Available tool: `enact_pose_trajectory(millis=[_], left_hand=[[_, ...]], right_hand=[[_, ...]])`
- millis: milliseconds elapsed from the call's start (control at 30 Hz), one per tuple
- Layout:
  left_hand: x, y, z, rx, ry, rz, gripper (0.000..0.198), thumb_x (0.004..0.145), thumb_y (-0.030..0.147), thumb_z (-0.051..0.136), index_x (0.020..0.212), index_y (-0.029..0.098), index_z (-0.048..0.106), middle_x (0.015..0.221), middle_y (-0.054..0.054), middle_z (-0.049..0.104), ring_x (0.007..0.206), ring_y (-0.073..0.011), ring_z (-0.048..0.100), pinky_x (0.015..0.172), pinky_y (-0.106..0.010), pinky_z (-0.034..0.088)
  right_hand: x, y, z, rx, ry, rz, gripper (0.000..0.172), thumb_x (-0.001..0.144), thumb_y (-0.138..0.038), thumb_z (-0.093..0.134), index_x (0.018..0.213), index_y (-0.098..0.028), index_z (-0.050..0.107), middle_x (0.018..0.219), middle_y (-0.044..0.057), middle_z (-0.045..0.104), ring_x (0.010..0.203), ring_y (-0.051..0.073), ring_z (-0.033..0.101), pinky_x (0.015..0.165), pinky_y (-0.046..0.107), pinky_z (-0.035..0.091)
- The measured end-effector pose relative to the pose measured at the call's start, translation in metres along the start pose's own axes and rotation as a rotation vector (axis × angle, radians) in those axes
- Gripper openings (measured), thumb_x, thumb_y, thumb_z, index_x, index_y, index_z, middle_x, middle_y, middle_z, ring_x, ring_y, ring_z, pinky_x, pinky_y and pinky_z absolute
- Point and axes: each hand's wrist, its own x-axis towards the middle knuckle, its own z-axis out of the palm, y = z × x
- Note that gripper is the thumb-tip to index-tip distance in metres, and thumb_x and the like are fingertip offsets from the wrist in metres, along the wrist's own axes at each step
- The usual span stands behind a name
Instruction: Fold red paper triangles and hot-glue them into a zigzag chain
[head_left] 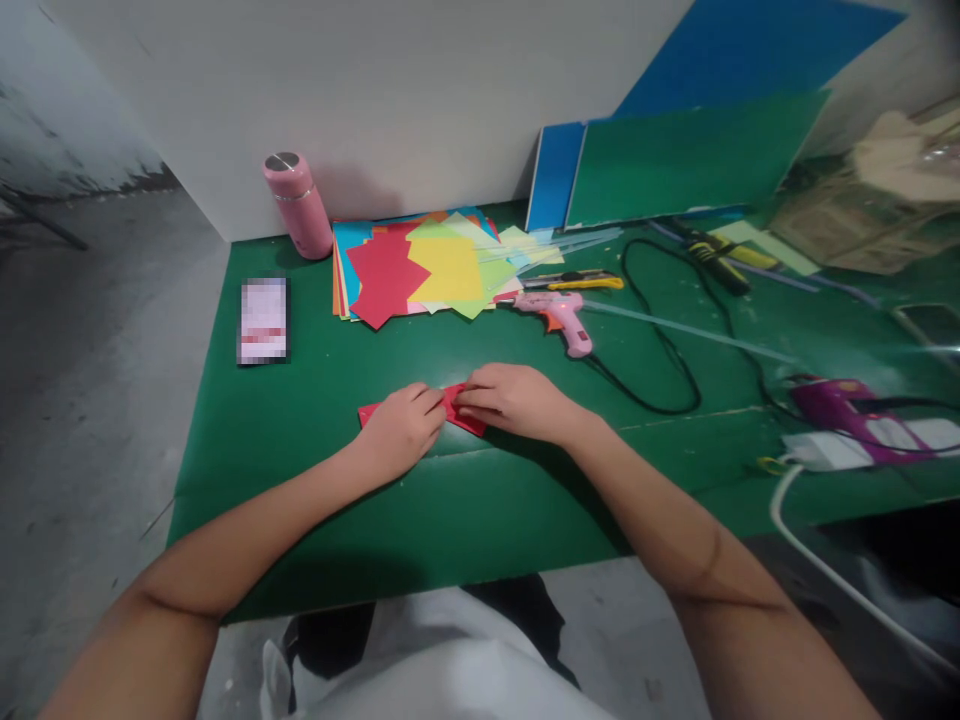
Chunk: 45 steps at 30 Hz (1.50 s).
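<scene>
A folded piece of red paper (466,417) lies on the green table in front of me, partly hidden under both hands. My left hand (405,428) is closed over its left part, fingertips pressed together near the middle fold. From the right, my right hand (511,402) pinches the paper between thumb and fingers, close to the left fingertips. Beyond the hands is a stack of coloured paper sheets (450,265), with red, yellow and green pieces on top. Just behind my right hand rests a pink hot glue gun (555,312) with an orange trigger.
A pink bottle (304,210) and a blurred-out box (262,320) stand at the left of the green table (315,550). A yellow utility knife (577,281), glue sticks (570,245) and a black cord (660,408) lie right. A purple-white power strip (862,420) sits near the right edge.
</scene>
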Motion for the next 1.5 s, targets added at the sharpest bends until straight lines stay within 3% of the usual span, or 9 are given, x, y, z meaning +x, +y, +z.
enact_pose_trajectory(millis=[233, 433, 667, 967, 1067, 1300, 1500], left_hand=[[0.000, 0.000, 0.001, -0.052, 0.060, -0.031, 0.027, 0.097, 0.018, 0.040, 0.095, 0.010, 0.066, 0.098, -0.012, 0.064, 0.091, -0.0219, 0.057, 0.080, -0.037, 0.051], [0.001, -0.004, -0.003, -0.052, 0.106, -0.074, 0.027, 0.095, 0.022, 0.046, 0.085, 0.014, 0.069, 0.091, -0.009, 0.062, 0.088, -0.0215, 0.055, 0.078, -0.037, 0.048], [-0.005, -0.001, -0.006, -0.027, 0.013, -0.042, 0.031, 0.099, 0.021, 0.038, 0.099, 0.010, 0.067, 0.086, -0.009, 0.063, 0.079, -0.0188, 0.055, 0.071, -0.032, 0.047], [-0.007, 0.004, -0.006, 0.066, -0.062, -0.079, 0.022, 0.094, 0.011, 0.042, 0.099, 0.010, 0.063, 0.086, -0.009, 0.065, 0.073, -0.0187, 0.060, 0.067, -0.031, 0.048], [-0.008, 0.004, -0.008, 0.048, -0.060, -0.089, 0.021, 0.092, 0.007, 0.043, 0.095, 0.012, 0.063, 0.081, -0.006, 0.065, 0.070, -0.0171, 0.059, 0.064, -0.028, 0.047], [-0.004, 0.007, -0.008, 0.102, 0.058, 0.000, 0.030, 0.096, 0.019, 0.044, 0.075, 0.012, 0.064, 0.071, -0.006, 0.058, 0.069, -0.0174, 0.055, 0.063, -0.029, 0.044], [-0.003, -0.007, -0.003, -0.101, 0.035, -0.072, 0.033, 0.097, 0.024, 0.044, 0.074, 0.014, 0.065, 0.076, -0.005, 0.056, 0.071, -0.0162, 0.053, 0.067, -0.029, 0.044]], right_hand=[[0.004, -0.004, 0.002, -0.004, 0.013, 0.019, 0.036, 0.101, -0.032, 0.039, 0.102, -0.017, 0.071, 0.083, 0.007, 0.067, 0.074, 0.016, 0.055, 0.064, 0.028, 0.038], [0.009, -0.005, 0.000, 0.049, 0.024, -0.021, 0.035, 0.099, -0.026, 0.042, 0.088, -0.014, 0.073, 0.091, 0.011, 0.067, 0.082, 0.018, 0.055, 0.071, 0.031, 0.043], [0.012, -0.003, 0.003, 0.148, 0.041, -0.031, 0.031, 0.097, -0.021, 0.043, 0.092, -0.012, 0.073, 0.092, 0.011, 0.070, 0.085, 0.020, 0.059, 0.076, 0.034, 0.049], [0.008, -0.002, 0.007, 0.200, 0.075, 0.024, 0.033, 0.098, -0.023, 0.042, 0.095, -0.013, 0.073, 0.093, 0.012, 0.071, 0.087, 0.021, 0.062, 0.077, 0.035, 0.053], [0.007, -0.001, 0.007, 0.203, 0.079, 0.032, 0.032, 0.097, -0.022, 0.043, 0.096, -0.012, 0.074, 0.095, 0.012, 0.072, 0.088, 0.021, 0.062, 0.078, 0.035, 0.053], [0.008, 0.000, 0.007, 0.183, 0.094, 0.047, 0.032, 0.096, -0.021, 0.044, 0.091, -0.011, 0.074, 0.094, 0.012, 0.072, 0.086, 0.021, 0.062, 0.078, 0.035, 0.053], [0.007, 0.006, 0.007, 0.201, 0.077, 0.082, 0.031, 0.096, -0.022, 0.044, 0.093, -0.013, 0.074, 0.097, 0.012, 0.071, 0.088, 0.021, 0.062, 0.079, 0.036, 0.053]])
